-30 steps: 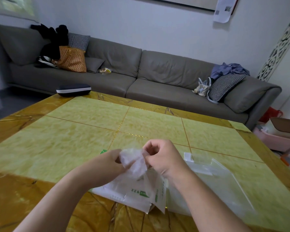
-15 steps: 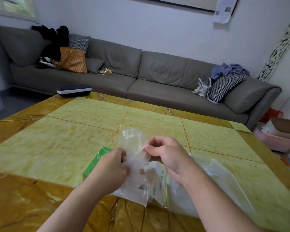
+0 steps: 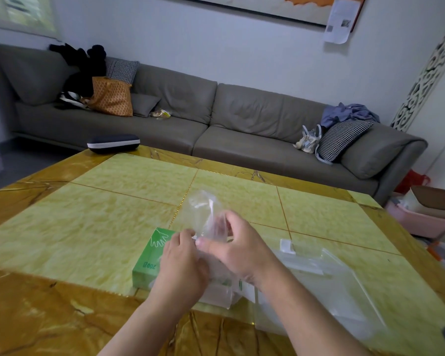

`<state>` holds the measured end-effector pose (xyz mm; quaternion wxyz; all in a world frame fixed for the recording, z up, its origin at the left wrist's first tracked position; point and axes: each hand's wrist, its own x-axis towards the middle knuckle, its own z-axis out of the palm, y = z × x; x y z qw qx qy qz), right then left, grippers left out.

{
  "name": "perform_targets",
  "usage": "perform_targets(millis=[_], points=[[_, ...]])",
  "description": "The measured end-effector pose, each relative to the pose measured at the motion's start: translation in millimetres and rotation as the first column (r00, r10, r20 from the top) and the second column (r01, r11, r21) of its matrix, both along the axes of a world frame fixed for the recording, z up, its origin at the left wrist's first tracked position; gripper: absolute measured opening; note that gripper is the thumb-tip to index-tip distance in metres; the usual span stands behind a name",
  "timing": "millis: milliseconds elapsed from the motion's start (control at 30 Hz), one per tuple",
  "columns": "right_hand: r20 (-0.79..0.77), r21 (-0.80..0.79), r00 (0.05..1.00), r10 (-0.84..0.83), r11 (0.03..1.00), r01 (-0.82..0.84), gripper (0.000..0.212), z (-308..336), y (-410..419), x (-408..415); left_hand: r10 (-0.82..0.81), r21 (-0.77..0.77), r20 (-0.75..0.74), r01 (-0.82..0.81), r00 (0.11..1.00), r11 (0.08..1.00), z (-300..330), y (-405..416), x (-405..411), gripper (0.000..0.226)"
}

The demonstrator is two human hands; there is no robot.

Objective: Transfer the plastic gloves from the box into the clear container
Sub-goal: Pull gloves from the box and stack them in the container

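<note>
Landmark: green glove box (image 3: 149, 255), lying flat on the yellow marble-pattern table (image 3: 75, 227) near its front edge, a white hand outline printed on its top face
Left hand: left hand (image 3: 181, 268) sits over the right end of the glove box, fingers curled, thumb and fingertips pinching the lower edge of a clear plastic glove (image 3: 206, 214)
Right hand: right hand (image 3: 238, 247) is just right of the left hand, above the box's right end, fingers curled round the same glove, thumb pressed to its near side
Glove: thin, transparent, crumpled; held up in the air between both hands, its upper part ballooning above the fingers, beyond the box's far right corner (fine detail is blurred)
Further film: more loose clear plastic lies at the box's right end below the hands; whether it comes out of the box cannot be told
Clear container: clear container (image 3: 319, 286) lies flat on the table just right of the glove box, a white tab (image 3: 287, 246) at its far edge; it reads as a soft transparent bag, and whether its mouth is open cannot be told
Beyond the box: dark glasses case (image 3: 113, 143) with a white band, at the table's far left edge, well apart from the box
Background: grey sofa (image 3: 242, 119) behind the table, bearing an orange patterned bag (image 3: 112, 97), checked cushions and a heap of blue cloth (image 3: 350, 114)
Far right of box: pink tub (image 3: 421, 222) on the floor past the table's right edge
</note>
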<state>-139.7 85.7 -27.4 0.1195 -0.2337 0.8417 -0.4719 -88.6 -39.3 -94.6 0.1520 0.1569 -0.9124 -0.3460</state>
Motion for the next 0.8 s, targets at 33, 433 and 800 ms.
perform_targets(millis=[33,433,800], points=[[-0.014,0.108,1.000,-0.011,0.994,0.012,0.038,0.4,-2.3,1.9,0.017,-0.062,0.007,-0.017,1.000,0.998,0.0,-1.2,1.3,0.054],[-0.128,0.112,0.966,-0.225,0.965,0.239,0.025,-21.9,-38.5,12.6,0.113,-0.362,0.310,0.007,0.944,0.932,3.0,1.1,16.3,0.070],[0.033,-0.229,0.987,-0.154,0.961,0.158,0.029,-4.6,-33.9,23.3,0.128,-0.371,0.434,0.048,0.892,0.927,-0.9,15.4,16.5,0.080]])
